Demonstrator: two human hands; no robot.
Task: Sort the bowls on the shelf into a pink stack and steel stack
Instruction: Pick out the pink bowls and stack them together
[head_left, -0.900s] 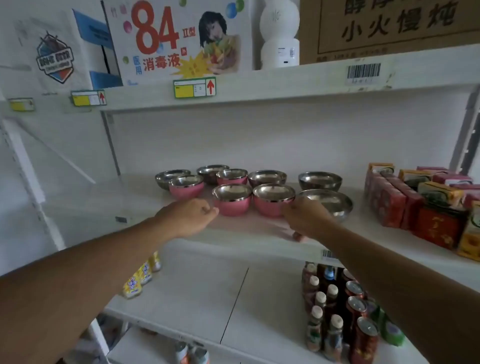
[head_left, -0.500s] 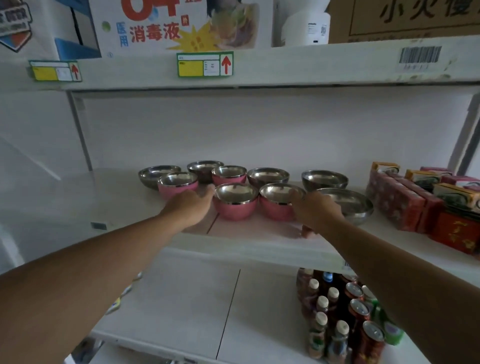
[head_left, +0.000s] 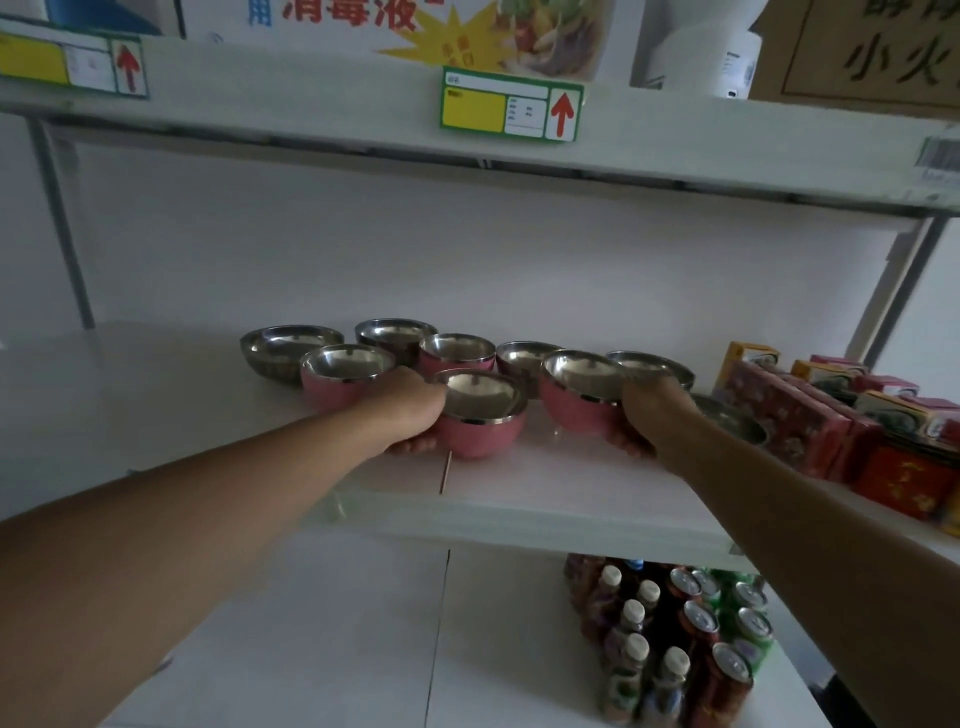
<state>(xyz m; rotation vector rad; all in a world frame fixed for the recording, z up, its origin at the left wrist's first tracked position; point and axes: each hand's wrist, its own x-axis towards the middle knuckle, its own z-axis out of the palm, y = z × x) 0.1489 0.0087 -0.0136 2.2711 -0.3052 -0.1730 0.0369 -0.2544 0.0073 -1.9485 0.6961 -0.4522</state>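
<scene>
Nearest the camera, the left hand (head_left: 410, 415) wraps the left side of a front pink bowl (head_left: 480, 418), thumb side up near the rim and fingers (head_left: 415, 446) curled underneath its wall; the bowl looks tipped toward the camera and barely on the shelf (head_left: 545, 499), if at all. The right hand (head_left: 647, 415) does the same on the second pink bowl (head_left: 579, 395), gripping its right wall with fingertips (head_left: 626, 444) tucked below; that bowl appears raised and tilted left. Both grips are closed around curved walls, not spread, though how far each thumb reaches over the rim I cannot tell. The step in hand seems to be bringing two pink bowls together to start the pink stack. To do it well, I judge one bowl should be levelled and set down first, then the other lowered straight into it, rim centred, so it nests and does not ride on the edge; the smooth walls could slip, so support from below helps. Behind, a third pink bowl (head_left: 345, 376) and a fourth pink bowl (head_left: 457, 353) wait among the steel bowls (head_left: 291, 345), none yet stacked.
</scene>
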